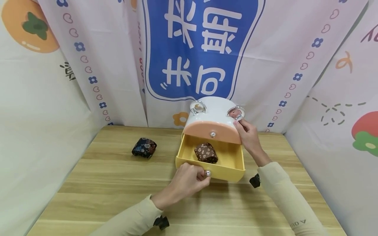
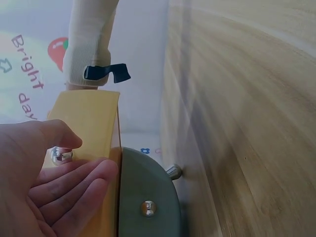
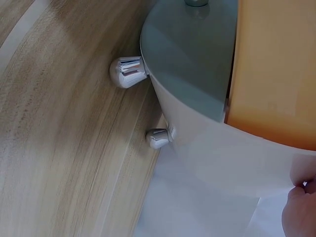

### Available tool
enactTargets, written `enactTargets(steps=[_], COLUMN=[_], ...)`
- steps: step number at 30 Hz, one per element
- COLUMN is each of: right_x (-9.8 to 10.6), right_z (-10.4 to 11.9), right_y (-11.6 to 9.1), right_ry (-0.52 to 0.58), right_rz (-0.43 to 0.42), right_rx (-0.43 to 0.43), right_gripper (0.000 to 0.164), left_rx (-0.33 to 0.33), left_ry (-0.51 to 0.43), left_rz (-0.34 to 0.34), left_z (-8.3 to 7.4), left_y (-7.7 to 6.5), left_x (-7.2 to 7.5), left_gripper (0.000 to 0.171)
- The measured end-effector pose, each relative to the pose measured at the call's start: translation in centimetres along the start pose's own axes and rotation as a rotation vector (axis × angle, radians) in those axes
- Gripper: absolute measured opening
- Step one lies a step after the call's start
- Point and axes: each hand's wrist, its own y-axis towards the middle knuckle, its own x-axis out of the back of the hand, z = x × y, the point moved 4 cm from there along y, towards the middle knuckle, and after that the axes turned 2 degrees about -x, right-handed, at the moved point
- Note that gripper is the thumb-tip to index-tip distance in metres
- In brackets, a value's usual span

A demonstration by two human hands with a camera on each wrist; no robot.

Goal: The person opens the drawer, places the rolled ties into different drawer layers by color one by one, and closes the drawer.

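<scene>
Yellow drawer [image 1: 225, 172], brown flowered roll [image 1: 206, 153] lying inside, is sitting open just beyond the left hand [image 1: 186, 182], which is pinching its silver knob [image 1: 208, 172], while the right hand [image 1: 249, 136] is gripping the white cabinet [image 1: 215, 109] by its round ear [image 1: 235, 113]!

- Hands [image 1: 186, 182]: two
- Patterned cloth rolls [image 1: 144, 147]: two
- Cabinet [image 1: 217, 105]: one
- Drawers [image 1: 227, 173]: three
- Knobs [image 1: 213, 134]: three
- Round ears [image 1: 198, 107]: two
- Silver feet [image 3: 128, 72]: two visible
- Black straps [image 1: 161, 222]: two

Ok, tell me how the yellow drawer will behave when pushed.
The yellow drawer looks fairly stiff, its walls holding straight. It's probably light, being thin-walled with just one small fabric roll visible inside. That rounded roll might shift.
</scene>
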Motion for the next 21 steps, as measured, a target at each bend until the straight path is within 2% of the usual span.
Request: enactTargets(steps=[4, 11, 18, 21], right_x=[0.1, -0.1, 0.2, 0.5], right_z=[0.5, 3.1, 3.3, 3.3], right_y=[-0.2, -1.1, -1.3, -1.1], right_ry=[0.007, 0.002, 0.019, 0.025], right_rz=[-0.005, 0.03, 0.032, 0.024], right_rx=[-0.009, 0.009, 0.002, 0.011], right_gripper=[0.043, 0.041, 0.041, 0.042], left_rx=[0.017, 0.049, 0.074, 0.07], left_ry=[-0.011, 0.01, -0.048, -0.04], left_rz=[0.004, -0.014, -0.003, -0.014], left_z=[0.2, 0.9, 1.3, 1.5], left_y=[0.3, 0.8, 1.9, 2.7], left_x=[0.0, 0.0, -0.3, -0.4], left_gripper=[0.012, 0.011, 0.013, 0.016])
